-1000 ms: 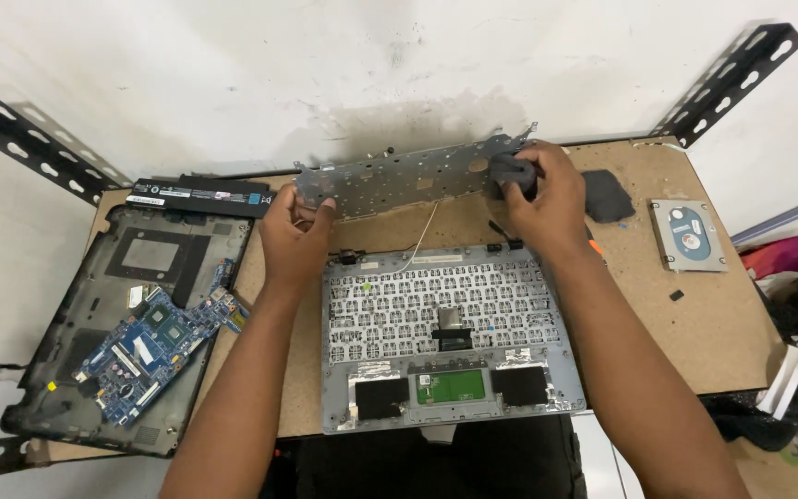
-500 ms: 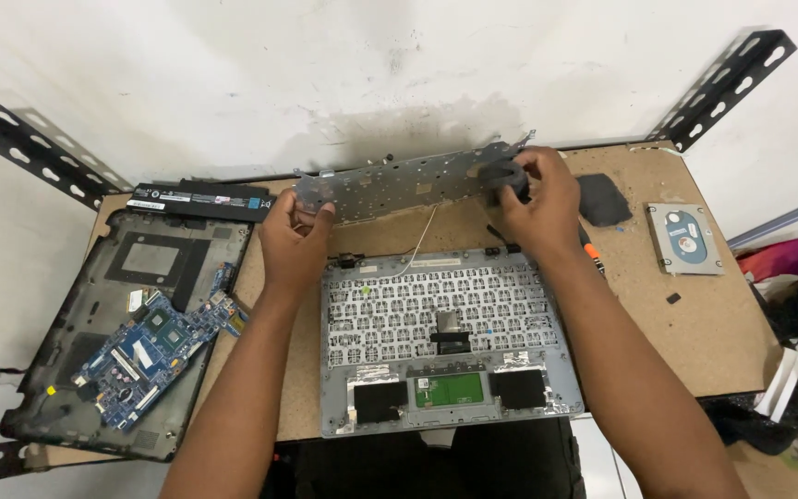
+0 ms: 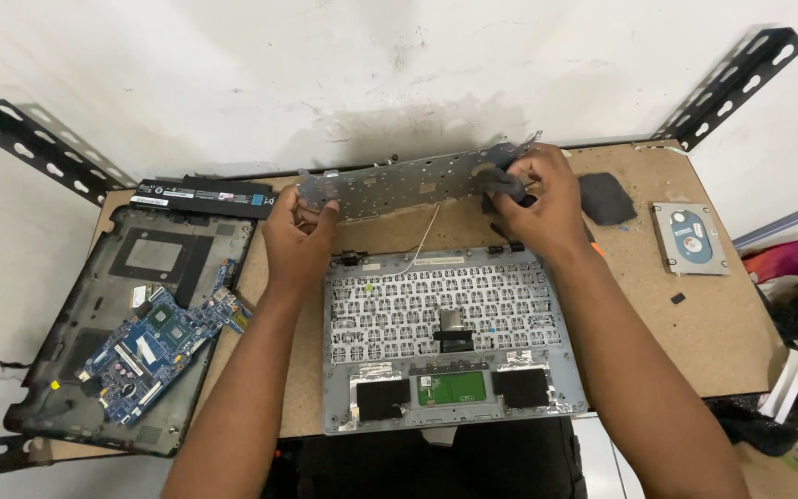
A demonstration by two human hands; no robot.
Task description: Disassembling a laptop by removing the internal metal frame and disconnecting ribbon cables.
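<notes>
A particleboard worktop (image 3: 713, 314) stands against a scuffed white wall (image 3: 325, 65); black perforated brackets (image 3: 43, 148) flank it.

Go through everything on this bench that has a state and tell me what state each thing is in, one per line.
Metal backing plate: lifted at the far edge, held at both ends.
Left hand: gripping the plate's left end.
Right hand: gripping the plate's right end.
Laptop top case: upside down, keyboard underside exposed.
Bottom cover: open, lying flat.
Blue circuit board: loose inside the cover.
Hard drive: removed, lying flat.
</notes>
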